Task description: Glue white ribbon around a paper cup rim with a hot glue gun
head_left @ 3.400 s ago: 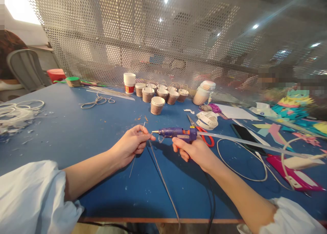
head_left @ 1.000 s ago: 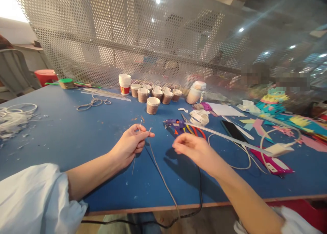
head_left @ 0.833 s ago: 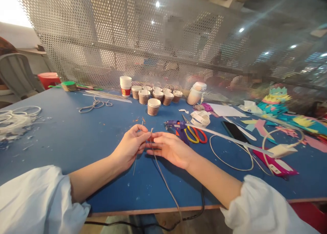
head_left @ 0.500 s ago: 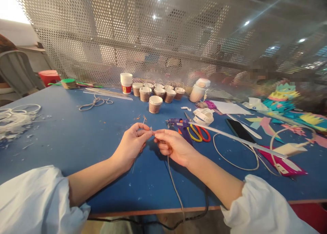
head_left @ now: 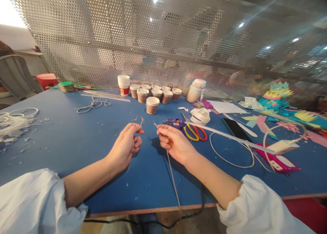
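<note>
My left hand [head_left: 125, 145] is closed on a thin pale stick [head_left: 141, 121], whose tip stands up above the thumb and whose lower end shows below the hand. Across a small gap, my right hand [head_left: 177, 143] pinches the end of a thin grey-beige cord [head_left: 173, 179]. A short frayed tip pokes out past those fingertips, and the rest hangs down over the table's front edge. Beyond the hands stands a wrapped paper cup [head_left: 152, 106]. A purple glue gun [head_left: 175, 122] lies just behind my right hand, beside yellow and red scissors [head_left: 195, 131].
Several wrapped cups [head_left: 142, 95] and a white cup stack [head_left: 124, 84] line the back. White cord [head_left: 19, 119] lies left. Right are a tape roll [head_left: 200, 116], a phone [head_left: 236, 130], a magenta packet [head_left: 283, 162] and paper scraps. A black cable [head_left: 163, 226] hangs in front.
My hands have moved apart from where their fingertips met. The cord's frayed end now shows at my right fingertips, and the hanging cord looks straighter. The view has shifted slightly.
</note>
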The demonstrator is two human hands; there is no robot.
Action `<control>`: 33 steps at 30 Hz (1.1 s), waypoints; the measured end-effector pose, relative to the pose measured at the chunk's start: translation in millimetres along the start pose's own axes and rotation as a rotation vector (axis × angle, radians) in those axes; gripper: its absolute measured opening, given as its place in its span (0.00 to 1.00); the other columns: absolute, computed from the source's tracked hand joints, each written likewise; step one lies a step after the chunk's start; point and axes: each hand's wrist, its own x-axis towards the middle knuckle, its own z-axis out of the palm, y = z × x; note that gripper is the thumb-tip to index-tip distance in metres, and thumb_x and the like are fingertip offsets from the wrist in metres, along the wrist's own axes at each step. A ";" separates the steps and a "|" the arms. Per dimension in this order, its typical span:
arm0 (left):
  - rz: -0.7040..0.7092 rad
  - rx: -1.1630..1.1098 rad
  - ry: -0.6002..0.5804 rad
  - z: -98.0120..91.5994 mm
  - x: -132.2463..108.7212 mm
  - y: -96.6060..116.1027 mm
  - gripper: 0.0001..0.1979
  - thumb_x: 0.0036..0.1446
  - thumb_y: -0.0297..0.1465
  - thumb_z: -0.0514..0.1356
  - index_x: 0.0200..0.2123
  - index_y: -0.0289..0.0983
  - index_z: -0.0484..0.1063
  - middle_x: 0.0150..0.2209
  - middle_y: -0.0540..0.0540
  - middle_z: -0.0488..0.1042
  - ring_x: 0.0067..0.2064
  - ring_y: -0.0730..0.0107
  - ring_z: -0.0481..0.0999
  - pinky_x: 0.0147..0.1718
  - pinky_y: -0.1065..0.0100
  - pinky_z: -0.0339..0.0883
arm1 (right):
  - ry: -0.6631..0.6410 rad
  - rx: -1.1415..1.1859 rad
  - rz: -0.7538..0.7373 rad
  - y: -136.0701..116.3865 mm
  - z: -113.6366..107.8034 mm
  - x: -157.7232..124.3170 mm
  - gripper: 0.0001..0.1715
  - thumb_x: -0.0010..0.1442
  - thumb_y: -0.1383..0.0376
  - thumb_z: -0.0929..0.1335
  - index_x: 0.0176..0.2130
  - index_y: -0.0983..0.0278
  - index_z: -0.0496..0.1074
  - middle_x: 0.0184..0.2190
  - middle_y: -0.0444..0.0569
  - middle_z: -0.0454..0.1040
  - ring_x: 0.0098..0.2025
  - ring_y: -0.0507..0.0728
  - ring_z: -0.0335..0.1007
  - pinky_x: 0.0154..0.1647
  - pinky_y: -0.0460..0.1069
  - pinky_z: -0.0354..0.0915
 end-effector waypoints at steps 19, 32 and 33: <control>-0.051 0.043 -0.171 -1.5 -2.9 -0.1 0.16 0.45 0.38 0.69 0.30 0.36 0.68 0.20 0.58 0.58 0.17 0.86 0.53 0.14 0.79 0.41 | 0.067 0.059 -0.011 1.6 4.6 -2.2 0.14 0.41 0.67 0.77 0.28 0.68 0.72 0.22 0.41 0.70 0.18 0.43 0.54 0.15 0.41 0.45; -0.037 0.074 -0.208 8.7 -10.0 2.4 0.17 0.44 0.38 0.70 0.31 0.35 0.69 0.18 0.58 0.57 0.18 0.85 0.52 0.15 0.79 0.41 | 0.077 0.221 0.094 0.3 8.2 -2.3 0.09 0.50 0.70 0.74 0.28 0.68 0.70 0.21 0.40 0.69 0.16 0.42 0.52 0.13 0.39 0.47; -0.044 0.073 -0.203 9.5 -10.5 1.9 0.17 0.44 0.39 0.70 0.31 0.35 0.69 0.18 0.59 0.57 0.18 0.85 0.52 0.15 0.79 0.41 | 0.078 0.224 0.101 0.0 8.1 -2.4 0.08 0.51 0.70 0.73 0.28 0.68 0.70 0.21 0.40 0.69 0.16 0.42 0.52 0.13 0.39 0.47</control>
